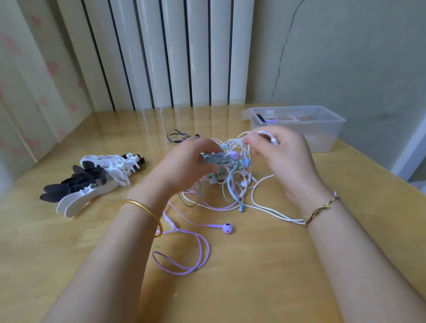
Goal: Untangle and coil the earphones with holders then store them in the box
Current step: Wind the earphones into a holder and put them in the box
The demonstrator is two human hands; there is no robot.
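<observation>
while the earphone tangle [230,187] sits between both hands, near the box [331,134] | left hand [189,164] grips its knotted core | right hand [285,161] pinches a white earbud [265,134] | cords look light, limp, snag-prone: best drawn out gently by the bud

— What colours do you get?
— I see white, lilac, pale-blue and green tangled earphone cables [230,185], a white plastic earbud [266,135], and black and white wing-shaped plastic holders [100,176].
— The rest?
— Honey-yellow wood-grain table [261,290], clear plastic box [309,135].

No legible text, label, brand, number or sign found on any item or surface in the head view.
</observation>
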